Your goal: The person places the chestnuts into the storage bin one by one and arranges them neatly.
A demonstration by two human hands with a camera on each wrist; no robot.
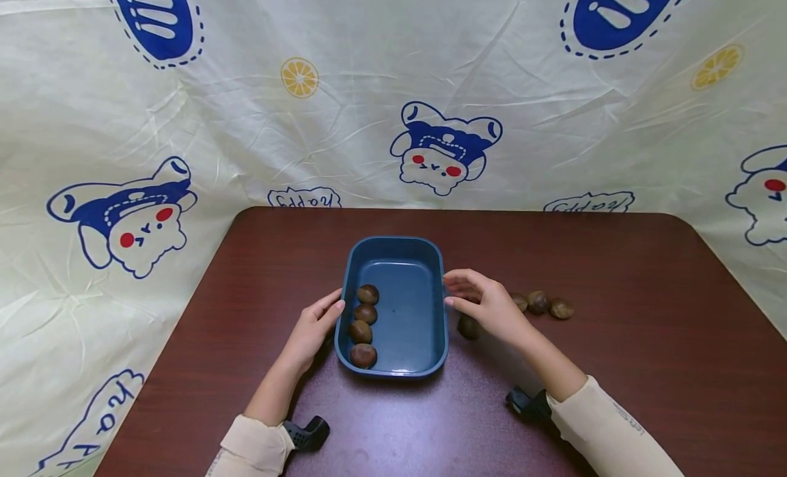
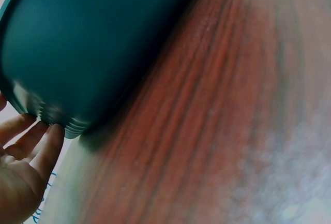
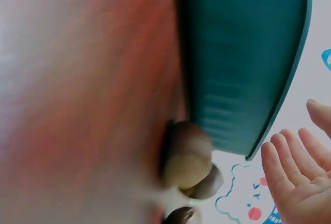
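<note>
A blue rectangular container [image 1: 402, 376] stands on the table with several chestnuts [image 1: 361, 331] lined up along its inner left side. My left hand [image 1: 312, 330] touches the container's left wall; in the left wrist view its fairly straight fingertips [image 2: 54, 131] meet the ribbed end of that wall. At the right rim is my right hand [image 1: 486, 306], fingers loosely extended and holding nothing. The right wrist view shows a gap between this hand [image 3: 302, 169] and the container wall [image 3: 238, 69]. One chestnut [image 1: 468, 327] lies below the right hand, partly hidden by it.
More chestnuts [image 1: 537, 303] lie in a row on the table right of the right hand, partly covered by it. The dark brown table [image 1: 645, 368] ends at the back against a pale printed cloth [image 1: 344, 142].
</note>
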